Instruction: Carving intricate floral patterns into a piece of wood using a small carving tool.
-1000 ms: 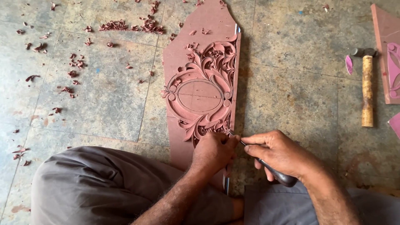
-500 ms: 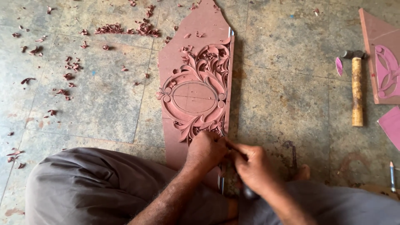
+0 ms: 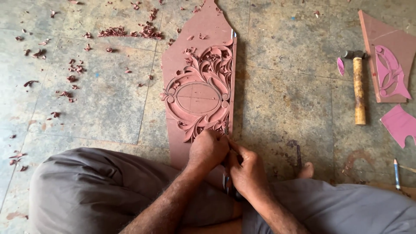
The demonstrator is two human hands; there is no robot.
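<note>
person sat on the floor (image 3: 286, 86), knees in grey trousers (image 3: 86, 190) at the near edge. left hand (image 3: 209, 149) rested fisted on the lower end of the carved panel (image 3: 197, 93), fingers curled together; whether it pinched the tool, could not tell. right hand (image 3: 248, 172) just beside it, touching, grip clamped on a carving tool (image 3: 227, 182) whose dark shaft showed between the two hands, tip at the panel's right-hand scrollwork. panel lay flat on the floor between the legs, reddish-brown, long, pointed at the far end, with an oval medallion ringed by leaf scrolls. a bare toe (image 3: 307, 170) showed right of the hands. a pencil (image 3: 396, 173) lay near the right knee. further right, a hammer (image 3: 358, 86) with pale wooden handle, well apart from the panel; beside it pink cut-out templates (image 3: 392, 71) on a flat board (image 3: 372, 30). reddish wood chips (image 3: 125, 32) scattered far left.
</note>
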